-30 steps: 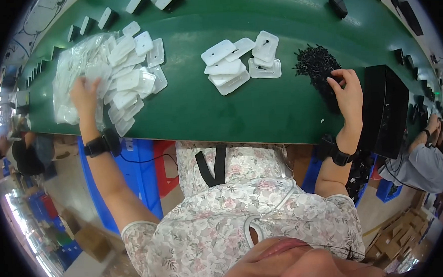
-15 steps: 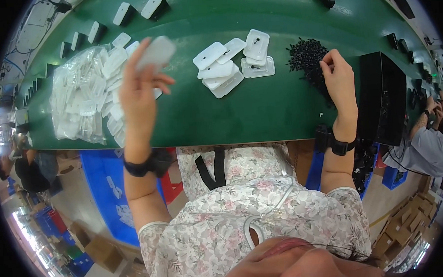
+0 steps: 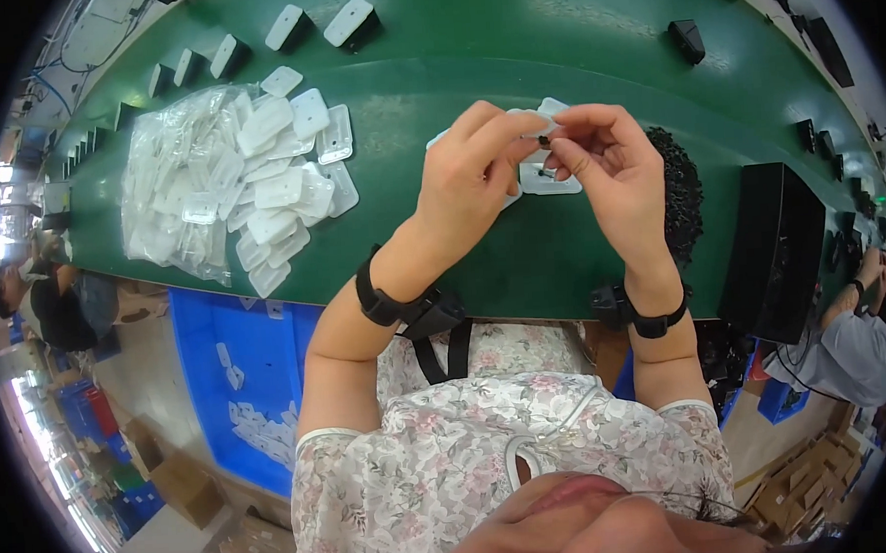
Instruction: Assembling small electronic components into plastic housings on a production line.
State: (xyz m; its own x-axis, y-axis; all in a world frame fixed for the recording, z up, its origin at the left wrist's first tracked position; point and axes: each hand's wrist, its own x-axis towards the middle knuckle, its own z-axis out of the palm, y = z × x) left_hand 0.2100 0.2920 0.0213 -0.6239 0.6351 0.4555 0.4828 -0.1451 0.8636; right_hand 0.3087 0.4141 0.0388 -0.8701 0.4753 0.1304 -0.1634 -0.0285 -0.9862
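Note:
My left hand (image 3: 468,170) is pinched at the middle of the table, apparently on a white plastic cover (image 3: 541,125), most of which the fingers hide. My right hand (image 3: 612,162) meets it there, its thumb and fingers closed on a small black part (image 3: 544,142) against the cover. Beneath both hands lie several more white covers, partly hidden; one cover (image 3: 550,182) shows with a black piece on it. Right of my right hand is a heap of small black parts (image 3: 681,199).
A loose pile of white covers (image 3: 278,185) spreads from a clear plastic bag (image 3: 167,181) at left. A black box (image 3: 777,249) stands at right. Black-sided white-topped blocks (image 3: 288,29) line the far left. A blue bin (image 3: 219,408) sits below the table edge. Another person (image 3: 857,335) works at right.
My left hand has moved right from the cover pile with a white cover. My right hand has left the black heap and come left to meet it. The view has shifted slightly.

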